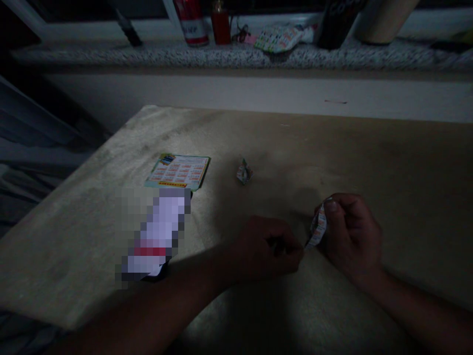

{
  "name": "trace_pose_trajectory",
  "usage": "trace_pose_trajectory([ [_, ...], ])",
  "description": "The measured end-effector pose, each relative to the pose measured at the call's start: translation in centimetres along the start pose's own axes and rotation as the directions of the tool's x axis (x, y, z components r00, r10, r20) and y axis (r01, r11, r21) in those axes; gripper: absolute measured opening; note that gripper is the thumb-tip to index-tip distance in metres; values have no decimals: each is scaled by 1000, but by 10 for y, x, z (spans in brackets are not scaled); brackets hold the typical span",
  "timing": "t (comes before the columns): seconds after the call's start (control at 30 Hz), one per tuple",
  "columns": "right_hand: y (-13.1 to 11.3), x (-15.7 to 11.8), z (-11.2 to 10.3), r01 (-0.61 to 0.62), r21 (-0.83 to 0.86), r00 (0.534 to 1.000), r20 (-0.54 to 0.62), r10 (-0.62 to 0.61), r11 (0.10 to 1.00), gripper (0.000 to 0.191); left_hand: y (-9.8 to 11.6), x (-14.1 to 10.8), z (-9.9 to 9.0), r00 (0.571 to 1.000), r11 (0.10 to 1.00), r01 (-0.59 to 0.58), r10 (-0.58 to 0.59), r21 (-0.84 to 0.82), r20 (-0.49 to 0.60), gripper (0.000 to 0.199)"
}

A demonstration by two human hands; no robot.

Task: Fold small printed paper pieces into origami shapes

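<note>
Between my two hands is a folded piece of printed paper, white with rows of orange and dark print. My right hand is closed on it, thumb pressed over its upper edge. The thumb and forefinger of my left hand pinch together at the paper's lower left corner. Farther off on the table lies a small folded paper piece with similar print, standing up in points. A flat stack of printed cards or sheets rests to its left.
A lit phone, blurred by pixels, lies left of my hands on the table. Behind the table, a speckled stone sill carries a red can, a red bottle, a crumpled printed wrapper and a dark container.
</note>
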State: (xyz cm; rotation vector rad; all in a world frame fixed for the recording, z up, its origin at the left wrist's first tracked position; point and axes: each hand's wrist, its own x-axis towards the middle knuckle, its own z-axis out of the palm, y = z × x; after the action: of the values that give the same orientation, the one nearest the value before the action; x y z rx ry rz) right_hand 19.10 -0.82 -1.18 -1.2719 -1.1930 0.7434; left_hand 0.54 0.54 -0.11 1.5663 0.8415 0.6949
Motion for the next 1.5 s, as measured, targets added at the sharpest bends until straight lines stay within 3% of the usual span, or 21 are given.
trace_pose_trajectory([
  [0.2, 0, -5, -6, 276, -290, 958, 162, -238, 916, 3, 5, 2, -1, 999, 999, 33, -33, 8, -10, 29],
  [0.33, -5, -8, -7, 371, -387, 923, 250, -291, 844, 3, 1, 3, 0, 1000, 1000, 30, -30, 4, -1, 27],
  [0.5, -4, -10, -6, 274, -315, 945, 263, -194, 909, 2, 1, 3, 1, 999, 1000, 11, -12, -11, -34, 26],
  [0.6, -2, -9, -5, 125, -148, 962, 260, -83, 981, 2, -1, 3, -1, 998, 1000, 10, -11, -19, -66, 26],
  [0.7, -2, -7, -4, -62, 57, 937, 347, 39, 996, 7, -5, 2, -4, 991, 997, 14, -23, -72, -134, 24],
  [0.77, -2, -4, -4, -119, 123, 901, 431, 54, 985, 9, -7, 3, -5, 982, 988, 13, -43, -155, -186, 22],
  [0.87, -1, -1, -4, -100, 133, 869, 495, 22, 986, 9, -7, 3, -5, 971, 966, 8, -69, -257, -229, 21],
  [0.97, 0, -1, -4, -102, 126, 861, 508, 24, 987, 11, -7, 3, -4, 971, 967, 4, -65, -253, -232, 22],
  [1.2, -3, -1, -5, -162, 120, 850, 521, 77, 979, 20, -8, 2, -4, 977, 971, 15, -65, -239, -203, 23],
  [1.5, -8, 0, -7, -212, 134, 830, 548, 106, 968, 17, -6, 1, -2, 986, 945, 38, -87, -325, -139, 24],
])
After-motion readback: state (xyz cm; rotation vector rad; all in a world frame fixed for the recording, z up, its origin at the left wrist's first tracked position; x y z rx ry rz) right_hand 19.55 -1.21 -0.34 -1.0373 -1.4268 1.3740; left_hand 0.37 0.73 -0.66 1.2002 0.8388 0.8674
